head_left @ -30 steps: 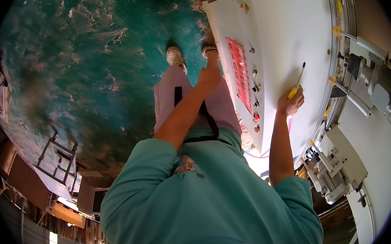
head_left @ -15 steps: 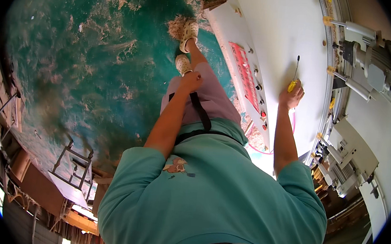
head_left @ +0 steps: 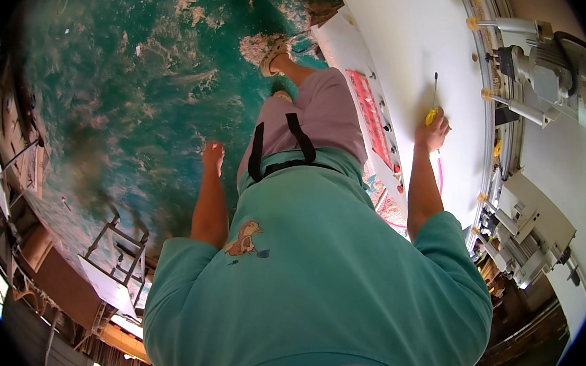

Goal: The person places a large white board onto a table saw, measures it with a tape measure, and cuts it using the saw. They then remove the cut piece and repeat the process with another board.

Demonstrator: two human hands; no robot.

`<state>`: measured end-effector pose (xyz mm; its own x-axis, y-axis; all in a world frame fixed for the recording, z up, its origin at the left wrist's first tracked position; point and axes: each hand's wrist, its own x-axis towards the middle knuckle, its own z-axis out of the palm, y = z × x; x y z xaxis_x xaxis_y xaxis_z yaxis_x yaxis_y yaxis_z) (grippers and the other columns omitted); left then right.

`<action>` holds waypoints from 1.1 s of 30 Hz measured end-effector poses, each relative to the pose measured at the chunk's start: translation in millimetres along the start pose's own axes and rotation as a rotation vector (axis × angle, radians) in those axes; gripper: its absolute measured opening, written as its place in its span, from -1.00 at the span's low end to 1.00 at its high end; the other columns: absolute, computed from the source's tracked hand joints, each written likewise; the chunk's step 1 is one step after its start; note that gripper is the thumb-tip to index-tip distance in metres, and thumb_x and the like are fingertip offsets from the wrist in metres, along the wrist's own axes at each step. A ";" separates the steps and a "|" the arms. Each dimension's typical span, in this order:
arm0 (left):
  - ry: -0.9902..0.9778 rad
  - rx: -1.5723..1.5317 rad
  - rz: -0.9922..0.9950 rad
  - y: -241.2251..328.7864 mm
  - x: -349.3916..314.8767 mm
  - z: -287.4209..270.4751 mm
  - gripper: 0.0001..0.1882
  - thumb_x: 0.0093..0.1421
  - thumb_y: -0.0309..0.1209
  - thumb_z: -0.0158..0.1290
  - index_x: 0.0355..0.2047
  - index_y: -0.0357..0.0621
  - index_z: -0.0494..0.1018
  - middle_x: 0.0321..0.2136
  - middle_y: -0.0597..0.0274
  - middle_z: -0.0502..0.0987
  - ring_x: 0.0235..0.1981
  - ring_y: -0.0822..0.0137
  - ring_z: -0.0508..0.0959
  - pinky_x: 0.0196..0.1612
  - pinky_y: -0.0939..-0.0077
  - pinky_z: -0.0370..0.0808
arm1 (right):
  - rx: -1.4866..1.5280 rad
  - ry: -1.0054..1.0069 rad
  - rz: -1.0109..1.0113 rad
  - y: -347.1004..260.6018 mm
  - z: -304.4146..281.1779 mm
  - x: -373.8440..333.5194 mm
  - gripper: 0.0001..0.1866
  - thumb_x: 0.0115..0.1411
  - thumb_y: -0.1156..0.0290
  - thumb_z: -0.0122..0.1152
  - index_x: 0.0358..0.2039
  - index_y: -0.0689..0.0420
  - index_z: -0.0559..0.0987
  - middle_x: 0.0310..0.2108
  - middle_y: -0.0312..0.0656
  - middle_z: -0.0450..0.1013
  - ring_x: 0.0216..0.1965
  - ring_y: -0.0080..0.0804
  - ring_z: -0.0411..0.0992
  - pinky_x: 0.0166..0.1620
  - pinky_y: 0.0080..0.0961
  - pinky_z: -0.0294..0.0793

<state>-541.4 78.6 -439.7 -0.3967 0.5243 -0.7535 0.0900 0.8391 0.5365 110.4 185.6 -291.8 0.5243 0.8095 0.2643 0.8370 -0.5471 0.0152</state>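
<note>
My right hand [head_left: 432, 130] is shut on a yellow-handled screwdriver [head_left: 433, 98]. Its thin shaft points away from me across the white panel [head_left: 401, 33], and the hand rests on that panel. My left hand [head_left: 212, 157] hangs free beside my left thigh over the green floor. It holds nothing and its fingers are loosely apart. A red strip with small knobs [head_left: 374, 117] runs along the panel's near edge, between my legs and my right hand. My teal shirt and pink trousers fill the lower middle.
Grey and white machine units with rods and yellow-tipped clamps [head_left: 542, 72] line the panel's right side, with more lower down [head_left: 523, 232]. The mottled green floor [head_left: 109, 65] spreads to the left. A metal frame stand [head_left: 119, 252] sits at the lower left among clutter.
My left hand has dropped from near the panel's edge down to my side. My right hand has kept hold of the screwdriver on the panel. The view has tilted.
</note>
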 end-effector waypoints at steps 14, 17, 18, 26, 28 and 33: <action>-0.183 0.469 0.406 142.6 -42.8 62.0 -0.69 0.22 -0.20 0.07 -0.17 -0.16 0.55 -0.33 0.17 0.59 -0.27 0.29 0.56 -0.16 0.36 0.47 | 0.014 0.012 0.003 1.2 -0.4 -1.9 -0.44 0.08 0.37 0.26 0.12 -0.30 0.41 -0.05 -0.37 0.42 0.03 -0.22 0.38 -0.03 -0.25 0.52; -0.237 0.258 0.404 132.7 -23.0 68.8 -0.66 0.22 -0.18 0.08 -0.15 -0.17 0.55 -0.31 0.11 0.61 -0.26 0.24 0.58 -0.15 0.33 0.47 | 0.038 0.016 0.009 -0.2 -3.1 0.0 -0.45 0.06 0.40 0.23 0.10 -0.29 0.43 -0.07 -0.38 0.43 0.02 -0.24 0.39 -0.03 -0.25 0.52; -0.237 0.314 0.385 133.0 -23.4 70.2 -0.66 0.22 -0.18 0.08 -0.15 -0.17 0.55 -0.30 0.09 0.61 -0.26 0.21 0.59 -0.15 0.32 0.48 | 0.043 0.015 0.013 0.9 -4.4 -0.1 -0.45 0.06 0.41 0.23 0.10 -0.28 0.44 -0.07 -0.39 0.43 0.02 -0.24 0.39 -0.03 -0.26 0.52; -0.388 0.728 0.735 206.3 -92.2 169.1 -0.70 0.18 -0.26 0.12 -0.13 -0.13 0.56 -0.25 0.04 0.61 -0.17 0.06 0.60 -0.09 0.20 0.51 | 0.117 0.032 0.008 7.3 -2.2 -3.9 -0.45 0.04 0.47 0.16 0.08 -0.27 0.49 -0.10 -0.38 0.45 0.02 -0.25 0.40 -0.08 -0.26 0.52; -0.447 0.837 1.193 243.0 -135.7 221.5 -0.66 0.14 -0.30 0.13 -0.08 -0.10 0.53 -0.14 0.06 0.56 -0.05 0.05 0.54 -0.02 0.16 0.47 | 0.126 0.014 0.003 10.9 -7.9 -4.2 -0.49 0.06 0.47 0.13 0.05 -0.24 0.52 -0.12 -0.34 0.46 0.02 -0.24 0.41 -0.10 -0.24 0.53; -0.640 0.968 1.986 287.2 -245.5 349.7 -0.47 0.01 -0.39 0.21 0.07 -0.02 0.47 0.12 0.11 0.39 0.15 0.09 0.40 0.15 0.10 0.35 | 0.230 -0.342 0.075 18.0 -86.8 -47.3 -0.54 0.14 0.41 0.13 0.08 -0.25 0.51 -0.16 -0.26 0.49 -0.03 -0.19 0.47 -0.11 -0.14 0.53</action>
<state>-98.8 241.5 -233.5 0.9303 0.2997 0.2115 0.2054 -0.9034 0.3764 87.0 119.0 -220.3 0.5744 0.8147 -0.0794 0.7876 -0.5765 -0.2176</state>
